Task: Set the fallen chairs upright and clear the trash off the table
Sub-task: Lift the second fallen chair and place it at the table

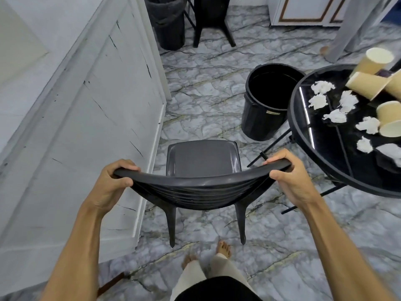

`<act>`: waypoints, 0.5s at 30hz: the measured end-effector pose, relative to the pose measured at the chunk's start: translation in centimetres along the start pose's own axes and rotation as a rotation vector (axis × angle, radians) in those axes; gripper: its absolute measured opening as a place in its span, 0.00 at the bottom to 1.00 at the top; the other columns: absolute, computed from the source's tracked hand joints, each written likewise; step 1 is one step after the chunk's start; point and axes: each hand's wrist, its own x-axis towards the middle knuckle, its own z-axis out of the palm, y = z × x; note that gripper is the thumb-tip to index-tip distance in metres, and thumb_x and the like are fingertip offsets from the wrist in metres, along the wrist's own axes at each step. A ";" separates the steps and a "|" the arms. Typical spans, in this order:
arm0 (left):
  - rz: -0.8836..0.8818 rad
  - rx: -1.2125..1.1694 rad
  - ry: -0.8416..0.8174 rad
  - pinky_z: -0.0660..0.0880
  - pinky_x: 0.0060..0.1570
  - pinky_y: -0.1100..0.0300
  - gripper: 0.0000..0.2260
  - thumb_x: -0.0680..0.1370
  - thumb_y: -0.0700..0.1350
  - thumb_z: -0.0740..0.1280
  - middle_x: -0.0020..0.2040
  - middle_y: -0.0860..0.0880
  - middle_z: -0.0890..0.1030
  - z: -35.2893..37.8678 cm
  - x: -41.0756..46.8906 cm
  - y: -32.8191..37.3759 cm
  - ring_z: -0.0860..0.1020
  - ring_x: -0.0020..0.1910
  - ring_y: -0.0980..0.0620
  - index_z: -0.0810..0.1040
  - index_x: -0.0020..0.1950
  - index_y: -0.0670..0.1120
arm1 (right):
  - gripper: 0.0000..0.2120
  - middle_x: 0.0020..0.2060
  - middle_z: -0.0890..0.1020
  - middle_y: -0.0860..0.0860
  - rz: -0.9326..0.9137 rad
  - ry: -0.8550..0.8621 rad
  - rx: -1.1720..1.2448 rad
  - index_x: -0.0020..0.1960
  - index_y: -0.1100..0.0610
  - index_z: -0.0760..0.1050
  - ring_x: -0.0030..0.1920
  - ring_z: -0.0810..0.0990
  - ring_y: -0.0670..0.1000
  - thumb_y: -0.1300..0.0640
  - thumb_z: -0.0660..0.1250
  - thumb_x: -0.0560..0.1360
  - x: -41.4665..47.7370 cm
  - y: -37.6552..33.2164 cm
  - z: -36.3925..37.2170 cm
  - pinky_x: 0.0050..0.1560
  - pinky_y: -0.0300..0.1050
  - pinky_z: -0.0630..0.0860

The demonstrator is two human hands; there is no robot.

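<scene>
At frame centre a dark plastic chair [202, 164] stood upright on the marble floor [201, 98], seat facing away from the camera, two rear legs visible low in the frame. Left hand [110, 183] gripped the left end of the chair's top rail, fingers curled over it, thumb under. Right hand [290, 174] gripped the right end of the same rail in the same way. Both forearms reached up from the bottom corners of the frame. Bare feet showed below the chair, near its rear legs.

At the right edge sat a round black table [303, 135] with a glossy top. On it lay several crumpled white tissues [335, 116], scattered across its left half, and tan paper cups [366, 84] lying on their sides toward the upper right; one cup [388, 118] lay tipped near the right edge. Table legs reached the floor close to the chair's right side.

Just left of the table, right of centre, stood an open black bin [267, 103], touching or nearly touching the table rim; could not tell which. At top centre stood a second black chair [213, 20], upright, beside another dark bin [167, 22]. A white wall [71, 105] filled the left of the frame.
</scene>
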 end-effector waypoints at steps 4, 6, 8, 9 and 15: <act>-0.016 0.008 -0.076 0.74 0.43 0.64 0.10 0.61 0.42 0.73 0.41 0.48 0.80 0.5 2.3 0.6 0.77 0.42 0.50 0.84 0.40 0.48 | 0.13 0.42 0.80 0.58 -0.017 0.074 0.005 0.45 0.56 0.78 0.44 0.79 0.55 0.63 0.76 0.62 -1.9 -0.4 -0.2 0.47 0.46 0.78; -0.025 0.007 -0.118 0.74 0.43 0.64 0.10 0.60 0.43 0.74 0.40 0.47 0.79 0.7 3.7 1.0 0.77 0.42 0.50 0.84 0.40 0.48 | 0.13 0.42 0.80 0.58 -0.035 0.128 0.011 0.45 0.56 0.78 0.44 0.79 0.55 0.62 0.77 0.62 -2.9 -0.5 0.0 0.47 0.46 0.79; -0.045 0.005 -0.176 0.74 0.43 0.63 0.10 0.58 0.43 0.75 0.40 0.47 0.79 0.8 5.2 1.5 0.76 0.42 0.48 0.84 0.39 0.48 | 0.14 0.42 0.80 0.58 -0.054 0.190 0.011 0.45 0.56 0.78 0.44 0.80 0.55 0.61 0.78 0.62 -4.1 -0.6 0.5 0.47 0.45 0.79; -0.052 0.005 -0.208 0.74 0.43 0.63 0.11 0.57 0.44 0.77 0.40 0.47 0.79 0.9 6.0 1.8 0.77 0.42 0.49 0.84 0.39 0.48 | 0.14 0.42 0.80 0.57 -0.068 0.224 0.008 0.44 0.55 0.79 0.44 0.80 0.54 0.61 0.79 0.62 -4.8 -0.5 0.9 0.46 0.44 0.79; -0.080 0.013 -0.419 0.75 0.41 0.66 0.11 0.56 0.43 0.77 0.39 0.49 0.80 2.0 10.6 3.9 0.79 0.39 0.54 0.84 0.37 0.47 | 0.12 0.39 0.81 0.51 -0.177 0.466 0.050 0.43 0.54 0.80 0.41 0.81 0.50 0.58 0.78 0.61 -9.3 0.4 4.0 0.43 0.40 0.78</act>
